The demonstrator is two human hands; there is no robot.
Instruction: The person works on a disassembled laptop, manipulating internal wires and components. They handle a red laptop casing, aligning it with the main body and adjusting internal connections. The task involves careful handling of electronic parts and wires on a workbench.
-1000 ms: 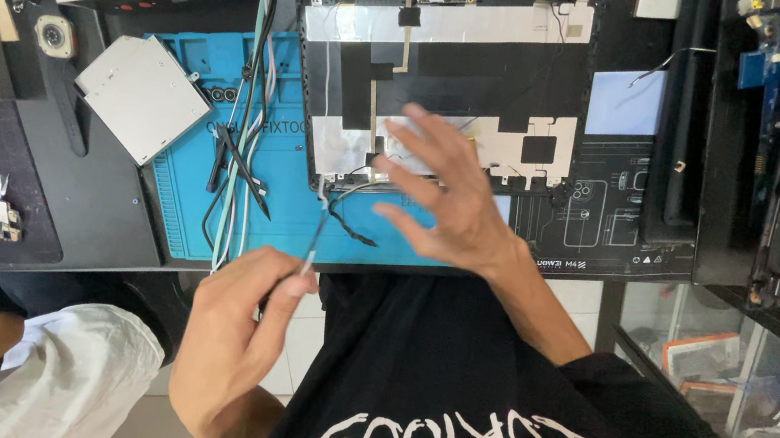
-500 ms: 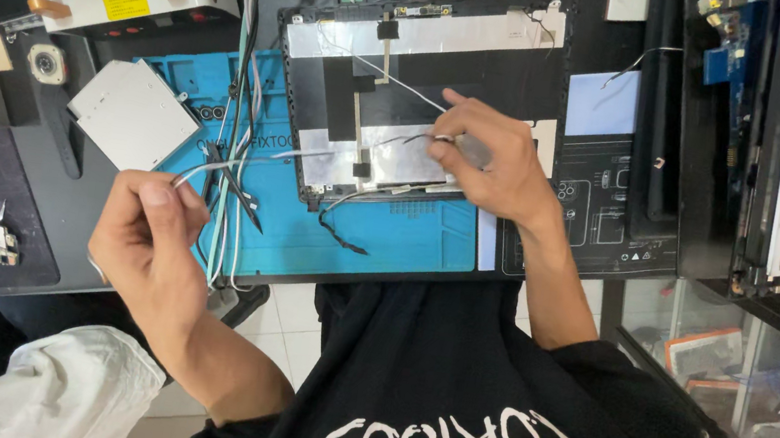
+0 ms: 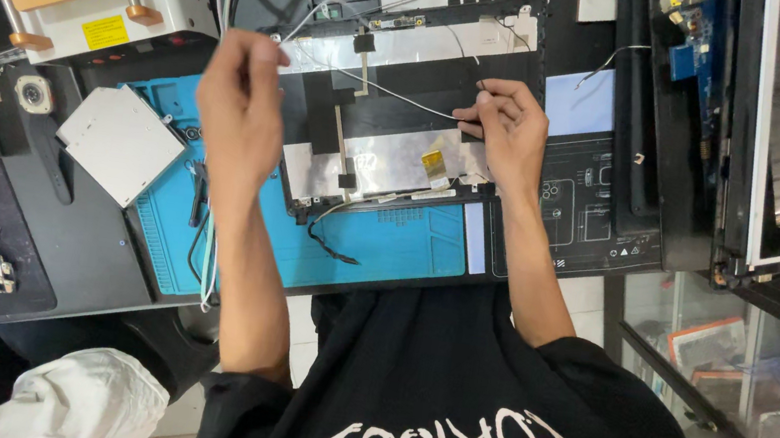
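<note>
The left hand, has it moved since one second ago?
Yes. The left hand went up from the blue mat's near edge to beside the laptop cover.

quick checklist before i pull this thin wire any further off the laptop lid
1. Left hand pinches one end of the thin wire: ok.
2. Right hand has a grip on the other end: ok.
3. Wire runs free between both hands, above the open laptop lid: ok.
4. Wire's far end detached from the lid: cannot tell.
5. Black cable at the lid's near edge clear of the wire: ok.
6. Blue mat under the lid: ok.
</note>
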